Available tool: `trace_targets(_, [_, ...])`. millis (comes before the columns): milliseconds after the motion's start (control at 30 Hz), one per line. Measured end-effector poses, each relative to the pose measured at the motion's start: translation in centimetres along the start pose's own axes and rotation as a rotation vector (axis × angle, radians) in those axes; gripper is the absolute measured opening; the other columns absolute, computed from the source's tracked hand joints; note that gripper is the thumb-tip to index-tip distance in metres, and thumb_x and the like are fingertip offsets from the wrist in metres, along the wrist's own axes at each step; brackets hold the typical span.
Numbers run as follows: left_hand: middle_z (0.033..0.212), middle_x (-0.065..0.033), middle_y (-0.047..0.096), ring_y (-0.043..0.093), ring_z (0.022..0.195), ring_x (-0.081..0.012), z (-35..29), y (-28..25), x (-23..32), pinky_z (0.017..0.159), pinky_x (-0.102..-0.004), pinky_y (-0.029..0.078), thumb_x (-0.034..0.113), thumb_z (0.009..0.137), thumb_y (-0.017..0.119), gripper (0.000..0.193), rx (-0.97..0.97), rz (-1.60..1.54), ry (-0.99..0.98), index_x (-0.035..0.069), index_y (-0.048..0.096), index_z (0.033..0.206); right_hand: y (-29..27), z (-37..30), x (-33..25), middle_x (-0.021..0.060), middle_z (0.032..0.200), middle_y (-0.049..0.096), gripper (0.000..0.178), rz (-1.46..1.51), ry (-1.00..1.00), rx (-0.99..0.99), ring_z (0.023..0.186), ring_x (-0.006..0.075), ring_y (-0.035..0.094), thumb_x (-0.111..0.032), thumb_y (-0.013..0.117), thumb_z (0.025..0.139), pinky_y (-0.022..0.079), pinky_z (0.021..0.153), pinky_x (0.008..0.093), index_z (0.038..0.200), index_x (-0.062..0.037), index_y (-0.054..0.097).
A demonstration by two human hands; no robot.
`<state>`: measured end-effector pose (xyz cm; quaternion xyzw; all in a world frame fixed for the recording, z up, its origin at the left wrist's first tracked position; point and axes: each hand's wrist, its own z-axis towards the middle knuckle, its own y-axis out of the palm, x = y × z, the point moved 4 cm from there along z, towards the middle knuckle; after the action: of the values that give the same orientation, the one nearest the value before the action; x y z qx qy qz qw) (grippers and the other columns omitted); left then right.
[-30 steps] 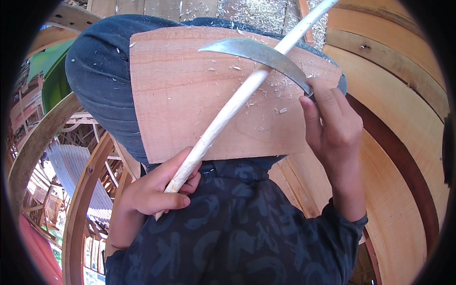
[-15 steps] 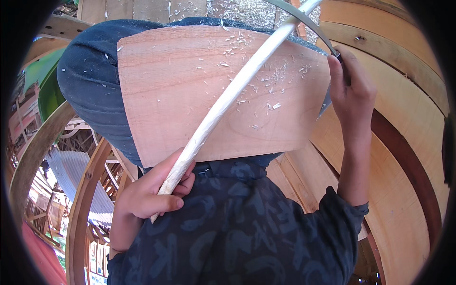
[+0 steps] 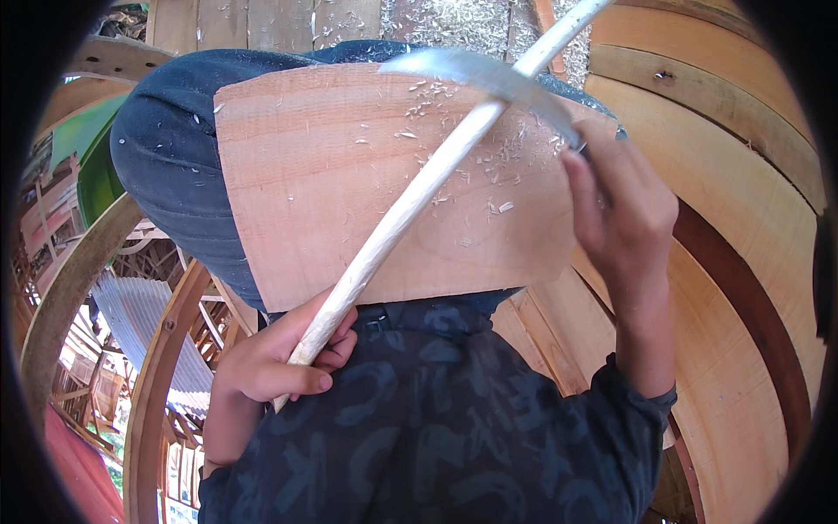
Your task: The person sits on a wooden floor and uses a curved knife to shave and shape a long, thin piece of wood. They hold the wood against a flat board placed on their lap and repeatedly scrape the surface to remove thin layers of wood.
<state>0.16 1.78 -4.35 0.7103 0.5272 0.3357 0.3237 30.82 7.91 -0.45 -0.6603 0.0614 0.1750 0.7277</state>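
Note:
A long pale whittled stick (image 3: 419, 188) slants from lower left to upper right above my lap. My left hand (image 3: 284, 358) is closed round its near end, close to my belly. In my right hand (image 3: 624, 196) is the handle of a sickle; its curved blade (image 3: 454, 70), blurred by motion, crosses over the far part of the stick. Whether the edge touches the wood I cannot tell. Under the stick a wooden board (image 3: 305, 192) lies across my thighs, with small shavings (image 3: 428, 94) scattered on it.
Curved planks (image 3: 724, 288) rise along the right side. More shavings (image 3: 463, 16) cover the floor planks beyond my knees. Curved wooden ribs (image 3: 166, 367) stand at the left, with a corrugated sheet (image 3: 153, 323) and a green object (image 3: 100, 175) past them.
My right hand has come nearer and slightly left, drawing the sickle blade down along the stick. The left hand stays almost in place, gripping the near end.

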Motion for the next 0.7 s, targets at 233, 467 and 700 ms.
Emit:
trace_targets(233, [0.092,-0.0025,0.031,0.037,0.076,-0.0129,0.1,0.4,0.3,0.057,-0.0214,0.035,0.006,0.066,0.063,0.083,0.048,-0.021,0.075,0.0,0.026,0.14,-0.1,0.6,5.2,0.0061,0.064,0.056,0.021,-0.035,0.224,0.064,0.052,0.0211,0.056,-0.017,0.074,0.082,0.047,0.05,0.0302,0.1,-0.008,0.069])
trace_targets(467, [0.092,-0.0022,0.032,0.038,0.077,-0.0127,0.3,0.3,0.5,0.062,-0.0239,0.035,0.008,0.066,0.064,0.083,0.052,0.063,0.058,-0.001,0.027,0.14,-0.4,-0.7,0.8,0.0103,0.068,0.06,0.017,-0.03,-0.01,-0.074,0.053,0.0204,0.058,-0.014,0.071,0.086,0.046,0.049,0.0297,0.099,-0.0035,0.068])
trace_targets(700, [0.091,-0.0023,0.032,0.038,0.074,-0.0128,0.4,0.2,0.3,0.062,-0.024,0.034,0.009,0.067,0.065,0.081,0.059,0.168,0.099,-0.001,0.029,0.138,-0.8,-1.2,-1.2,0.0067,0.067,0.056,0.023,-0.077,-0.076,-0.089,0.053,0.0205,0.057,-0.015,0.076,0.079,0.045,0.047,0.0311,0.1,-0.0087,0.069])
